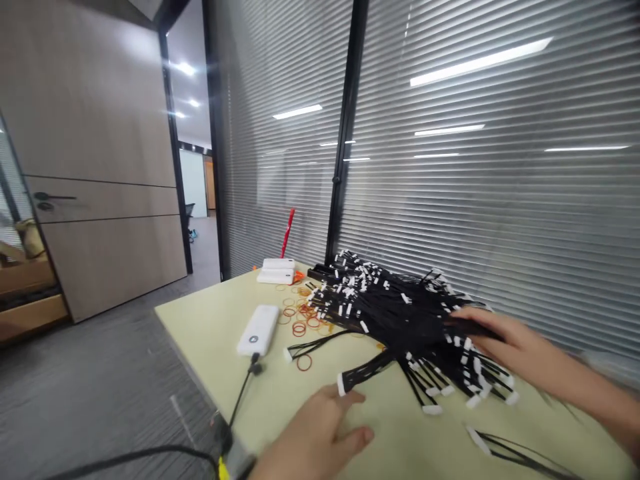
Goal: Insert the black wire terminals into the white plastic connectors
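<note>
A large heap of black cables with white connectors [400, 307] lies across the table. My left hand [320, 430] is low over the near side, thumb and fingers apart. Its fingertips are close to the white connector [341, 385] of one cable bundle sticking out of the heap; whether they touch cannot be told. At the heap's right side, my right hand [505, 337] has its fingers and thumb around some black cables [467, 325]. Below it, a separate cable with a white connector [479, 440] lies near the table's front edge.
Loose rubber bands [299, 329] are scattered left of the heap. A white power bank [259, 330] has a black cord [240, 393] running off the table's left edge. More white power banks [277, 275] and a red strip [287, 233] stand behind. Blinds-covered glass [475, 200] borders the back.
</note>
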Tool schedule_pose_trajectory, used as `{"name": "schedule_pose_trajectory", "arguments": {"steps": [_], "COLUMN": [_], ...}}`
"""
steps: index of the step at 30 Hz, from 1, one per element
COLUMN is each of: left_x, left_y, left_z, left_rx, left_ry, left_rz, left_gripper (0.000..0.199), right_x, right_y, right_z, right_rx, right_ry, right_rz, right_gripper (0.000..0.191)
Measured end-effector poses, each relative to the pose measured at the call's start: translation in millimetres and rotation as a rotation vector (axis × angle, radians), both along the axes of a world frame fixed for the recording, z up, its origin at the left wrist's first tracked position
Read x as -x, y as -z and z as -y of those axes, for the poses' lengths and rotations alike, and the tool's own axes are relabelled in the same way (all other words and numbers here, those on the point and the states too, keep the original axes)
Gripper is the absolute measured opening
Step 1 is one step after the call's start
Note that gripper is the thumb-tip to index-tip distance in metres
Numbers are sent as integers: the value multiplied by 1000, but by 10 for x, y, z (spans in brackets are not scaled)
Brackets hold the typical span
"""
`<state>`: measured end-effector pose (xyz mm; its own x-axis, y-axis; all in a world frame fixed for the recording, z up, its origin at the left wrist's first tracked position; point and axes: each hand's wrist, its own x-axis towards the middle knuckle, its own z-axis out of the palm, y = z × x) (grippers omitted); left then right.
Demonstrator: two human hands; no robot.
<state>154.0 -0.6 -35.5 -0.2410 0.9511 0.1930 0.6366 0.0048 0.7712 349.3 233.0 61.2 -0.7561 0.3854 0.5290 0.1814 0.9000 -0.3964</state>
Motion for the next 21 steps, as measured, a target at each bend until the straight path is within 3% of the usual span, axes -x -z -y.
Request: {"name": "schedule_pose_trajectory", "arguments": {"steps": [2,5,7,10,13,16,19,21], "left_x": [58,105,103,86,100,125,72,-28], "left_y": [199,402,472,501,481,442,356,246], "left_z": [153,198,179,169,199,232,239,219], "left_rx": [57,84,82,94,114,114,166,297], "left_ry": [-31,33,41,23,37,45,66,81], "left_rz": [-342,-554,-595,-597,-567,-536,-541,-577], "left_gripper": [51,53,53,56,54,52,54,53], "right_x": [564,1490,2045,2567,2683,2557,2212,1802], "right_y": [-208,-432,-423,-171,190,435,516,527], "right_z": [80,199,309,531,684,618,384,220], "right_rx": [-20,-68,-111,-183,-283,-346,-380,-389], "right_ry": [-55,-44,-50,-61,-101,-99,-75,-50], "right_rz": [14,-16,9,107,189,281,365,393], "right_gripper": [22,25,28,30,36,39,47,60]}}
